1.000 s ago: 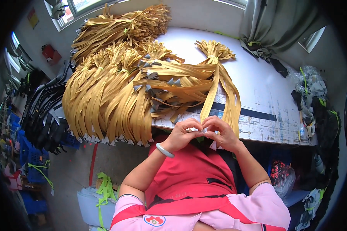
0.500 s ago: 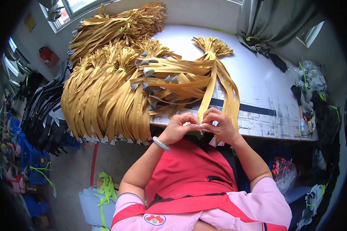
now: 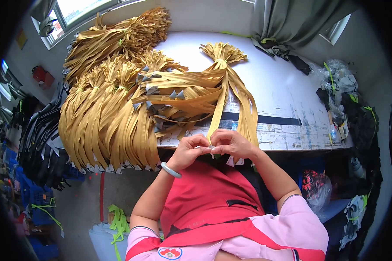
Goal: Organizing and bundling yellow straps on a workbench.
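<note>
The left hand and right hand meet with fingers pinched narrow at the pale lower end of a gold strap; the grip hides most of that end. From the hands, the strap runs up to 12 o'clock, where it joins a gold bundle tied near its top and lying on a white table. A light bracelet circles the left wrist. Toward 2 o'clock, a black strip lies across the table's near part, whose worn surface bears printed marks too blurred to read. At 6 o'clock is a red apron with faint printed characters; at 7 o'clock, a pink shirt carries 1 oval emblem, blue-rimmed with red shapes. More gold bundles crowd the table at 10 o'clock, their pale tips hanging over the edge. Further out, dark straps hang at 9 o'clock and clear plastic bags sit toward 2 o'clock.
</note>
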A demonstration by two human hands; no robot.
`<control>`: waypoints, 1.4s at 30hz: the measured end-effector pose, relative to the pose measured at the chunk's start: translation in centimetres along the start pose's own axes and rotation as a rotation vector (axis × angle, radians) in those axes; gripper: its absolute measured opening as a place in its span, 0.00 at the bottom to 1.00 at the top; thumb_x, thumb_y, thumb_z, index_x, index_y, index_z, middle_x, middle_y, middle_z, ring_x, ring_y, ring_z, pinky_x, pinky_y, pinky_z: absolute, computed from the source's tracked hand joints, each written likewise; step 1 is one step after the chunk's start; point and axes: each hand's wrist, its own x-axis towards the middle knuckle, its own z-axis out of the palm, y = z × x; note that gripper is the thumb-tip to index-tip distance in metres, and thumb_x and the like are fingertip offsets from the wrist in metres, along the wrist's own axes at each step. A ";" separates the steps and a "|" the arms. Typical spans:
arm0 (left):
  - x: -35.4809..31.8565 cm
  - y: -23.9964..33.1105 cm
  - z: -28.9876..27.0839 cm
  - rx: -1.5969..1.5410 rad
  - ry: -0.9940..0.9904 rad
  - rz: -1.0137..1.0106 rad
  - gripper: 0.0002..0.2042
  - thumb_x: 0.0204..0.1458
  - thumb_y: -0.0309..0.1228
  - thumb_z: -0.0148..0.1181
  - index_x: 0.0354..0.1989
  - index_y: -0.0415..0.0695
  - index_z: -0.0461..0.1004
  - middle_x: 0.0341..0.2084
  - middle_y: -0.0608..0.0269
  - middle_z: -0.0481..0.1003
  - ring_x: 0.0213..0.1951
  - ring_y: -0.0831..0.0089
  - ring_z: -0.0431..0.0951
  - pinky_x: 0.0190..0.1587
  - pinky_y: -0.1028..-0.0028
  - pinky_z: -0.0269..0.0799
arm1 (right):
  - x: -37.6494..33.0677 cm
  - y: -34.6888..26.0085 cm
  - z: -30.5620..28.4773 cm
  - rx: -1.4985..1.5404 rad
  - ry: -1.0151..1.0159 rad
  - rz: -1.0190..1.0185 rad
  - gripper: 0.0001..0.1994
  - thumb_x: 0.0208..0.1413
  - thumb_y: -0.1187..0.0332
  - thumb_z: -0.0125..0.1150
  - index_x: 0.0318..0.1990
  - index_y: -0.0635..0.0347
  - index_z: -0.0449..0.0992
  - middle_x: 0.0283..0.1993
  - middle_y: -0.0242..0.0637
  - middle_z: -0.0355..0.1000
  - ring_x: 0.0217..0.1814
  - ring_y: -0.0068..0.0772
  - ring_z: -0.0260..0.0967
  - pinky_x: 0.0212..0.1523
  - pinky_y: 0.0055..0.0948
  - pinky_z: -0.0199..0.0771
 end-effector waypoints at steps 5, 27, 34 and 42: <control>0.4 0.1 -0.6 -0.113 0.010 -0.011 0.02 0.54 0.22 0.63 0.32 0.37 0.78 0.31 0.68 0.73 0.36 0.80 0.73 0.42 0.79 0.69 | 1.2 -0.5 -0.7 -0.153 -0.060 -0.053 0.10 0.54 0.66 0.70 0.38 0.61 0.78 0.40 0.27 0.69 0.35 0.16 0.70 0.34 0.18 0.70; 0.2 1.0 3.1 0.056 0.446 0.127 0.11 0.53 0.20 0.63 0.45 0.37 0.76 0.30 0.67 0.69 0.28 0.82 0.73 0.30 0.81 0.74 | 2.4 3.7 1.4 0.077 0.510 -0.205 0.02 0.59 0.77 0.61 0.38 0.64 0.76 0.33 0.30 0.69 0.31 0.19 0.71 0.33 0.21 0.73; -0.5 -0.5 -0.3 0.432 0.252 0.171 0.02 0.52 0.22 0.64 0.32 0.37 0.77 0.28 0.59 0.71 0.28 0.67 0.75 0.30 0.72 0.71 | 0.8 2.8 2.7 0.203 0.437 -0.081 0.05 0.62 0.72 0.60 0.40 0.64 0.76 0.33 0.30 0.72 0.31 0.18 0.71 0.34 0.19 0.74; -1.1 -0.8 1.5 0.624 0.230 0.329 0.04 0.50 0.17 0.62 0.31 0.36 0.73 0.29 0.58 0.68 0.28 0.64 0.72 0.30 0.70 0.67 | -0.5 2.9 2.0 0.379 0.431 0.049 0.05 0.58 0.71 0.65 0.37 0.61 0.75 0.33 0.27 0.71 0.28 0.15 0.64 0.31 0.17 0.66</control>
